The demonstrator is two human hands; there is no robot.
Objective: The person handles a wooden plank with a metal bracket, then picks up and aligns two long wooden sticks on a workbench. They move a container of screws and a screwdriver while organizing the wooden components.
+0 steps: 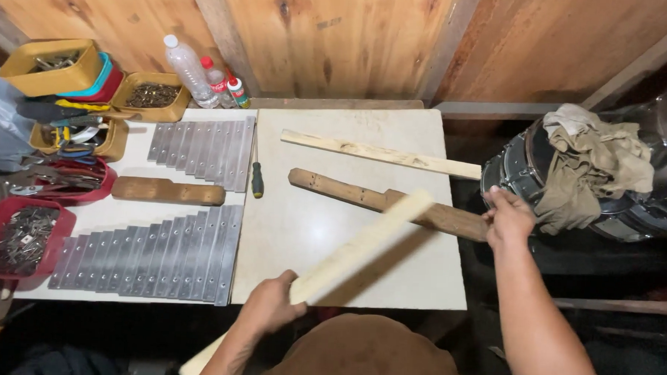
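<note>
Pale slat [361,244] in left hand [270,305], right hand [508,216] gripping brown bar [381,201]

Both hands closed, arms spread low and right

The left hand [270,305] sits low near the bottom middle of the view, knuckles up, its fingers [289,282] curled tight in a closed grip. Its forearm runs down and slightly left out of the frame, with dark markings on the skin near the wrist. The right hand [508,216] is farther out at the right, fingers wrapped shut and pointing left. Its bare forearm slants down to the lower right corner, elbow out of sight.
</note>
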